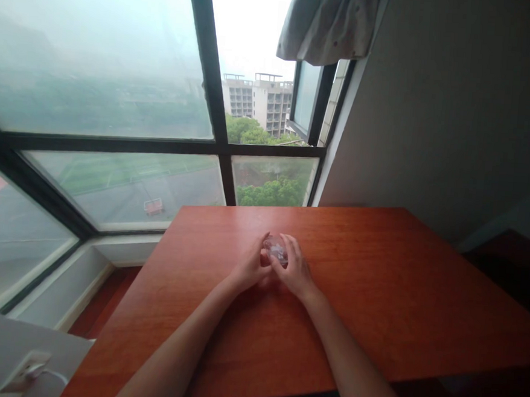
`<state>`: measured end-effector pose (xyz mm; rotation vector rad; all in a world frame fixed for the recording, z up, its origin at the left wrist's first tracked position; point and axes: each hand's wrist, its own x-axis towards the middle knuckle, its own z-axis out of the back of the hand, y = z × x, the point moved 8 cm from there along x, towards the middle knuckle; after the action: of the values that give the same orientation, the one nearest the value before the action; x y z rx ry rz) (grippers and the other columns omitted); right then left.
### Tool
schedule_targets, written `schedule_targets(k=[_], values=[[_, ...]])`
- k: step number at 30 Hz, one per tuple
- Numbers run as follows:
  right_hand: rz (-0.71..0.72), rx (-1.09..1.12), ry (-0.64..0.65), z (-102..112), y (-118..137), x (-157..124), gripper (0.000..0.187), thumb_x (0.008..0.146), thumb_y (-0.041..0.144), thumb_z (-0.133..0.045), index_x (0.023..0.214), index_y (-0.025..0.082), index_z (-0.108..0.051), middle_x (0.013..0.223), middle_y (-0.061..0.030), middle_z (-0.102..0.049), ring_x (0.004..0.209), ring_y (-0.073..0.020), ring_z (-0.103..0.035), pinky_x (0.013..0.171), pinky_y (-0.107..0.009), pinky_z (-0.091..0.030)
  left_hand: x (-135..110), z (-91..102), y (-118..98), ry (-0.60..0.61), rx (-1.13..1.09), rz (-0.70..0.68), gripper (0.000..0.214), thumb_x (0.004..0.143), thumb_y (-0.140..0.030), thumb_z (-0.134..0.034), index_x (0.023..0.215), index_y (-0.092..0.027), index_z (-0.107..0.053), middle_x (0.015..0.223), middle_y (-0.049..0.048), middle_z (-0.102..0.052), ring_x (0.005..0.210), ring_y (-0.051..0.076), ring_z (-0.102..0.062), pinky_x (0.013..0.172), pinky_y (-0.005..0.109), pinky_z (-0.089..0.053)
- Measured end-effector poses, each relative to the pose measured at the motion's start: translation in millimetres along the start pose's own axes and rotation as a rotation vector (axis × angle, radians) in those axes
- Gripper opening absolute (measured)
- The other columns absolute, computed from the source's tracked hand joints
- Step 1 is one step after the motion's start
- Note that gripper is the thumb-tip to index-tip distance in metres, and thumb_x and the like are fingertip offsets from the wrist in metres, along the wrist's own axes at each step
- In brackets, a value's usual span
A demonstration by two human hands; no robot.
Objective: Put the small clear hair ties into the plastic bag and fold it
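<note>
Between my two hands is a small clear, round container with something whitish inside; I cannot make out what the contents are. My left hand curves around its left side, thumb toward the near side. On the opposite side, my right hand wraps it with fingers at the far right edge and thumb in front. Both hands rest low over the reddish-brown wooden table. The fingers hide part of the container's sides and its base.
Dark-framed windows stand behind and left of the table, with one sash swung outward. A grey curtain hangs at the top. A wall socket with a white plug is at lower left. A plain wall rises on the right.
</note>
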<state>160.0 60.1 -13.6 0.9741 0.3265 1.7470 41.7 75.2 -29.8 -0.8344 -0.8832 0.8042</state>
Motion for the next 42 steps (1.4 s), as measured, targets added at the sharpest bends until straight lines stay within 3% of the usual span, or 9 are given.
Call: schedule_targets(k=[5,11,16,21,25,28,32,36,42], values=[[-0.033,-0.021,0.091,0,2,0,0.060,0.084,0.043,-0.053,0.139,0.025,-0.038,0.134,-0.0095,-0.044,0.117,-0.0240,-0.050,0.096,-0.037,-0.045,0,-6.2,-7,0.005,-0.088,-0.005,0.080,0.067,-0.013,-0.068,0.137,-0.019,-0.029,0.129,0.0148,-0.049,0.099,0.021,-0.061,0.084,0.034,-0.052],[-0.061,0.003,0.154,-2,2,-1,0.055,0.086,0.044,-0.051,0.137,0.027,-0.041,0.124,-0.0074,-0.051,0.106,-0.0223,-0.055,0.091,-0.035,-0.046,0,-9.7,-5,0.082,-0.270,0.092,0.074,0.069,-0.017,-0.069,0.133,-0.020,-0.033,0.113,0.0110,-0.057,0.096,0.021,-0.063,0.078,0.032,-0.053],[-0.087,0.008,0.183,-5,-2,-2,0.055,0.086,0.048,-0.050,0.137,0.027,-0.042,0.123,-0.0072,-0.050,0.102,-0.0217,-0.056,0.088,-0.032,-0.047,1,-9.5,-5,0.129,-0.345,0.082,0.064,0.071,-0.018,-0.069,0.126,-0.019,-0.038,0.110,0.0109,-0.059,0.093,0.020,-0.063,0.077,0.029,-0.052],[-0.075,0.024,0.207,-7,-4,-2,0.058,0.086,0.051,-0.049,0.137,0.025,-0.042,0.124,-0.0079,-0.049,0.102,-0.0215,-0.056,0.087,-0.032,-0.047,0,-11.4,-6,0.195,-0.418,0.091,0.071,0.069,-0.022,-0.072,0.130,-0.019,-0.035,0.108,0.0112,-0.059,0.090,0.020,-0.063,0.072,0.028,-0.051],[-0.063,0.074,0.189,-6,-7,0,0.053,0.089,0.050,-0.043,0.135,0.024,-0.045,0.123,-0.0082,-0.051,0.105,-0.0214,-0.056,0.090,-0.032,-0.046,-1,-7.2,-4,0.212,-0.398,0.132,0.076,0.065,-0.023,-0.077,0.130,-0.020,-0.037,0.112,0.0114,-0.058,0.093,0.021,-0.062,0.077,0.032,-0.052],[-0.075,0.140,0.105,0,-14,4,0.048,0.093,0.046,-0.034,0.131,0.021,-0.048,0.118,-0.0089,-0.056,0.106,-0.0208,-0.056,0.092,-0.031,-0.045,-1,2.7,-3,0.179,-0.347,0.167,0.078,0.061,-0.021,-0.080,0.128,-0.022,-0.040,0.120,0.0117,-0.053,0.105,0.024,-0.057,0.086,0.035,-0.050],[-0.101,0.153,0.045,3,-24,5,0.051,0.091,0.049,-0.039,0.131,0.019,-0.047,0.115,-0.0097,-0.057,0.099,-0.0209,-0.058,0.085,-0.031,-0.048,-3,17.2,-7,0.194,-0.371,0.232,0.077,0.062,-0.018,-0.077,0.127,-0.024,-0.037,0.127,0.0111,-0.048,0.111,0.024,-0.054,0.088,0.035,-0.049],[-0.120,0.141,0.041,1,-29,5,0.055,0.090,0.052,-0.041,0.131,0.018,-0.047,0.115,-0.0105,-0.056,0.091,-0.0199,-0.060,0.077,-0.030,-0.050,-6,52.0,-8,0.112,-0.355,0.295,0.068,0.067,-0.018,-0.069,0.127,-0.024,-0.037,0.123,0.0084,-0.051,0.108,0.023,-0.055,0.088,0.034,-0.047],[-0.111,0.124,0.057,0,-27,4,0.056,0.088,0.054,-0.043,0.131,0.018,-0.047,0.115,-0.0106,-0.056,0.085,-0.0187,-0.060,0.073,-0.030,-0.050,-15,109.1,-7,0.039,-0.195,0.372,0.078,0.059,-0.012,-0.057,0.132,-0.023,-0.033,0.120,0.0072,-0.052,0.095,0.021,-0.058,0.078,0.032,-0.049]])
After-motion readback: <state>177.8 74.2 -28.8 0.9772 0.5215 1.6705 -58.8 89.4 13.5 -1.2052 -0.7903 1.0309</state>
